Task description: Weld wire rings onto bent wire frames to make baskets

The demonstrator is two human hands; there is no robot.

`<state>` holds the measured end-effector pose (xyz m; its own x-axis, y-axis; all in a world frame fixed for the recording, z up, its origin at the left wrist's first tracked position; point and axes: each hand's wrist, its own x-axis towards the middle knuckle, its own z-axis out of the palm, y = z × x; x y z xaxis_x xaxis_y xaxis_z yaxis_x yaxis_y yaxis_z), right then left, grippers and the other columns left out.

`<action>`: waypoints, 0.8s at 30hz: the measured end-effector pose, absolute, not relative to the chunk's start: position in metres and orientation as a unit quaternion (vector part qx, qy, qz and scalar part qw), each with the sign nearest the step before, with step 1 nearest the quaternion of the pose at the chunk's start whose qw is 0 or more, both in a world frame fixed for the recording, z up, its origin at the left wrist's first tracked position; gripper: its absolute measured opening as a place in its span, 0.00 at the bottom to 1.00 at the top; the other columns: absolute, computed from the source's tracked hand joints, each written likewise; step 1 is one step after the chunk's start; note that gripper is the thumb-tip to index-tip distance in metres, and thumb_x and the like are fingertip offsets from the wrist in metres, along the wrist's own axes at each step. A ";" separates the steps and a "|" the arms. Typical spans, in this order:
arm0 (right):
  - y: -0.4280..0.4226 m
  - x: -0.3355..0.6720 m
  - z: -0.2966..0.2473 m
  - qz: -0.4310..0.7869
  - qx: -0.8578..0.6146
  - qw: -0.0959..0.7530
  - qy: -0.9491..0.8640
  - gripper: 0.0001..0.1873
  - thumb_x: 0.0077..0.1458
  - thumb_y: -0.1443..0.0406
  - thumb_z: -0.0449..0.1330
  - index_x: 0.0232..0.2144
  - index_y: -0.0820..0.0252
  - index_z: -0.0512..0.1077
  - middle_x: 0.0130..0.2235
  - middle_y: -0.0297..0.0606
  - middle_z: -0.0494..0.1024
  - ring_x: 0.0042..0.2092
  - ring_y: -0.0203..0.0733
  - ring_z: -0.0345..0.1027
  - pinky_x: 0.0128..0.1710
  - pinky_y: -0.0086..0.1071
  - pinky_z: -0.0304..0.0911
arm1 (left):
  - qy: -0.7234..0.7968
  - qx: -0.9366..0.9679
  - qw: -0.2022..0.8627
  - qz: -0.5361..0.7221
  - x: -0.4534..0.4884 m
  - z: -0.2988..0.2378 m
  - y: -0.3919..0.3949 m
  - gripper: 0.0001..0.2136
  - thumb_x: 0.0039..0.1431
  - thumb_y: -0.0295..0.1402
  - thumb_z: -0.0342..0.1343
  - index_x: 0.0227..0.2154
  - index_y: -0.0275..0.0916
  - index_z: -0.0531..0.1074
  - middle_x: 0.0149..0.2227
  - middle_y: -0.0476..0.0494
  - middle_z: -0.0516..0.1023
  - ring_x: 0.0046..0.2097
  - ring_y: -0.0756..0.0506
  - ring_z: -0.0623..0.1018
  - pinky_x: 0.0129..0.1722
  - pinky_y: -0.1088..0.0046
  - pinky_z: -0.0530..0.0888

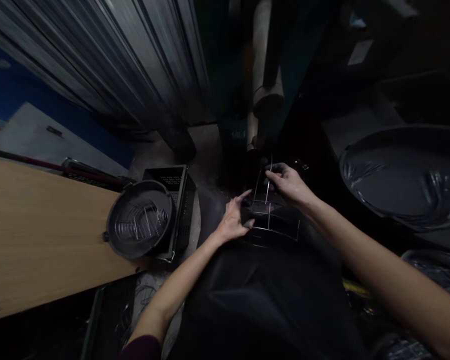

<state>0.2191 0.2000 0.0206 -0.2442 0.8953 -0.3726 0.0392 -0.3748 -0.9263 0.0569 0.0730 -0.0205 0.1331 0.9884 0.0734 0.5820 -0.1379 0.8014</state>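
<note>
My left hand (230, 220) is at the left end of a thin wire frame (269, 227) in front of my lap. Its index finger stretches out and its thumb rests at the frame's lower wire, gripping that end. Above the frame, my right hand (285, 182) pinches a thin metal wire piece (269, 187) that stands nearly upright between thumb and fingers. Just beyond the hands, the pale cylindrical arm of a machine (260, 100) reaches down, its lower tip in shadow. Darkness hides how the wire piece meets the frame.
On the left, a round dark basin (116, 220) holding bent wire pieces (144, 222) sits beside a wooden board (52, 225) and over a dark plastic crate (185, 200). A large basin (401, 175) with wire bundles stands at the right. Corrugated metal sheeting (135, 50) rises behind.
</note>
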 end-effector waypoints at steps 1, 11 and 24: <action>0.204 0.217 0.021 0.643 -0.520 0.335 -0.452 0.13 0.49 0.62 0.62 0.35 0.59 0.62 0.17 0.25 0.65 0.16 0.30 0.54 0.14 0.22 0.50 | 0.570 0.669 0.302 0.369 0.060 -0.030 0.075 0.38 0.46 0.35 0.60 0.60 0.39 0.49 0.52 0.35 0.65 0.52 0.39 0.69 0.54 0.53 0.65; 0.242 0.195 0.077 0.596 -0.496 0.415 -0.475 0.14 0.47 0.61 0.63 0.33 0.57 0.61 0.18 0.25 0.62 0.17 0.29 0.52 0.14 0.23 0.48 | 0.427 0.701 0.218 0.528 0.045 0.001 0.146 0.40 0.44 0.30 0.60 0.59 0.41 0.45 0.44 0.43 0.67 0.48 0.44 0.72 0.53 0.59 0.66; 0.268 0.179 0.079 0.533 -0.480 0.426 -0.552 0.21 0.42 0.52 0.65 0.28 0.54 0.58 0.17 0.28 0.60 0.18 0.34 0.54 0.15 0.29 0.53 | 0.418 0.699 0.241 0.528 0.027 0.008 0.182 0.40 0.43 0.30 0.59 0.58 0.40 0.43 0.46 0.40 0.67 0.46 0.44 0.73 0.53 0.59 0.67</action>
